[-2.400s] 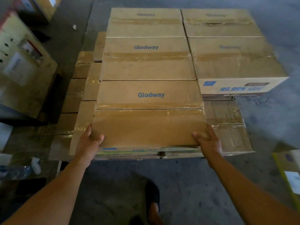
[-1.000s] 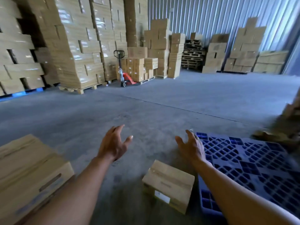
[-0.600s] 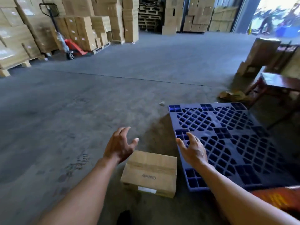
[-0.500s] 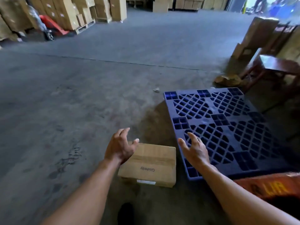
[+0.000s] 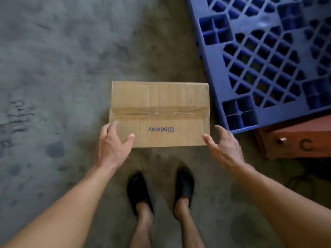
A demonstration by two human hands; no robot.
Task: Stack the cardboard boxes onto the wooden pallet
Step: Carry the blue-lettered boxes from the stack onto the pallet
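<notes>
Head view. Two and a half seconds back I had both hands on a box at the near edge of the loaded stack. Since then I have turned away from it, and in the last half second my look has dropped from across the warehouse to straight down. My hands have come down with it. I read this as the previous box being placed and the next pick-up starting. The wooden pallet is out of view now.

The cardboard box [image 5: 159,114] lies flat on the concrete floor [image 5: 53,68], just beyond my shoes [image 5: 138,190]. Its taped seam runs from 9 to 3 o'clock and its printed name is upside down to me. A blue plastic pallet [image 5: 223,72] sits close at the box's 2 o'clock, and a red-brown wooden piece [image 5: 293,144] lies at its 4 o'clock.

My left hand [image 5: 112,142] is at the box's 7 o'clock corner. Its fingers [image 5: 107,127] are spread wide along the left edge and the thumb [image 5: 132,135] lies over the top face. I cannot tell whether it is touching or just above. My right hand [image 5: 225,147] is at the 5 o'clock corner, splayed wide and holding nothing, with its nearest fingertip level with the box's right edge.

Neither hand grips yet. I judge the next step is to close both on the short sides and lift.
</notes>
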